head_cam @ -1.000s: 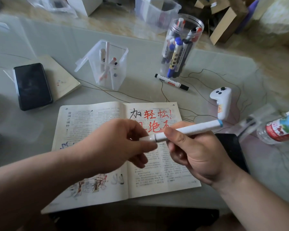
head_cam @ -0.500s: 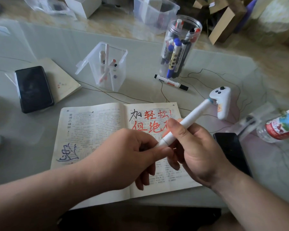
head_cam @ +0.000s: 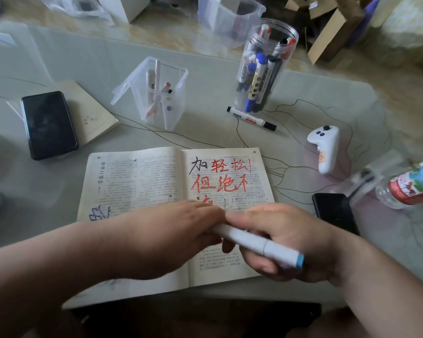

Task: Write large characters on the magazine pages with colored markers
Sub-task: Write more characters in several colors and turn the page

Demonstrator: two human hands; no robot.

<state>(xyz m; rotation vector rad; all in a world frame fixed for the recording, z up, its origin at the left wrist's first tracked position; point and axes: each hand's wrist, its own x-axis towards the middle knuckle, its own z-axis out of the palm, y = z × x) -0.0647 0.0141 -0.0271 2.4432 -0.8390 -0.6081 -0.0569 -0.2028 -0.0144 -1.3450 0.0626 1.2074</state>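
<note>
White marker [head_cam: 257, 245], blue-ended, is held in the closed grip of the right hand [head_cam: 298, 230] over the right page of the magazine [head_cam: 137, 181]. Its front end is pinched by the left hand [head_cam: 176, 237]. Hands blurred.

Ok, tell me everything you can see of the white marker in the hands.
The white marker is a smooth, plastic-looking barrel with a blue band at its lower-right end and a seam partway along. It lies slanted above the right page of the magazine, gripped around the middle by the right hand; the left hand pinches its other end, hiding the tip.
</note>
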